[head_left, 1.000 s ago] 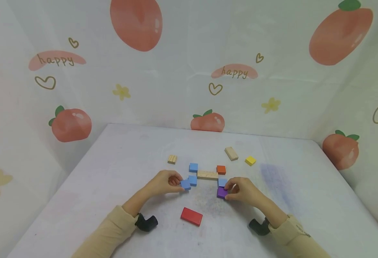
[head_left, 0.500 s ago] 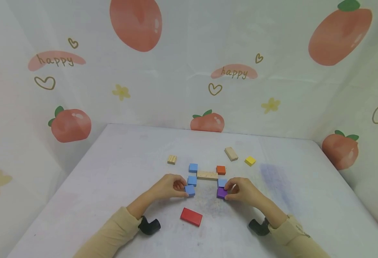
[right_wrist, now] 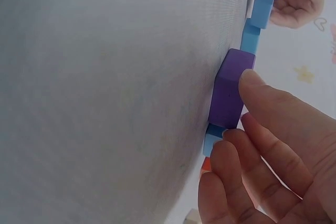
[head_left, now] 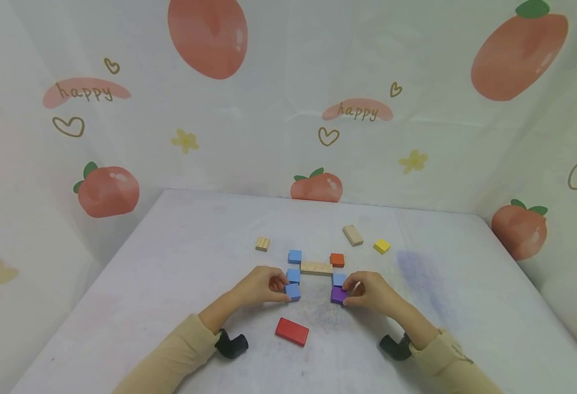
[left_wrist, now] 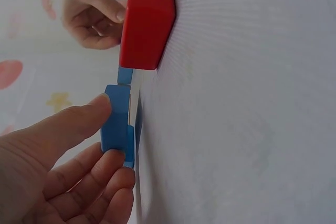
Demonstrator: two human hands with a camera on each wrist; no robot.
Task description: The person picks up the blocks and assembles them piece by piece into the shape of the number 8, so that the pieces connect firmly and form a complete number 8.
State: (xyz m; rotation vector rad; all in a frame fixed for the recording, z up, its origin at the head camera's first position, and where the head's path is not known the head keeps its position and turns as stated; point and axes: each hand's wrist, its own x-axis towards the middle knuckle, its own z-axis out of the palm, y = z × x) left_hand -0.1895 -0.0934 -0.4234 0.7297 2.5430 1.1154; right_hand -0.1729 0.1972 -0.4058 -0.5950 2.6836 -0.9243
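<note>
My left hand [head_left: 264, 284] pinches a blue block [head_left: 293, 291] between thumb and fingers. In the left wrist view this held block [left_wrist: 115, 116] stands out slightly from the tabletop and overlaps another blue block behind it. That second blue block [head_left: 293, 275] lies just beyond it in the head view. Across from it, my right hand [head_left: 371, 290] holds a purple block [head_left: 339, 295] by its right side, close against a light blue block [head_left: 339, 279]. A long wooden block [head_left: 316, 268] bridges the two columns, with a blue block [head_left: 295, 256] and an orange-red block [head_left: 337, 259] behind its ends.
A red rectangular block [head_left: 292, 331] lies nearer the body, between the forearms. Farther back are a striped wooden block [head_left: 263, 243], a plain wooden block [head_left: 353, 235] and a yellow block [head_left: 381, 246]. Black curved pieces [head_left: 232, 346] sit at both wrists.
My left hand has carried its blue block right and toward the body, from beside the second blue block to its near end. The right hand stays still on the purple block.
</note>
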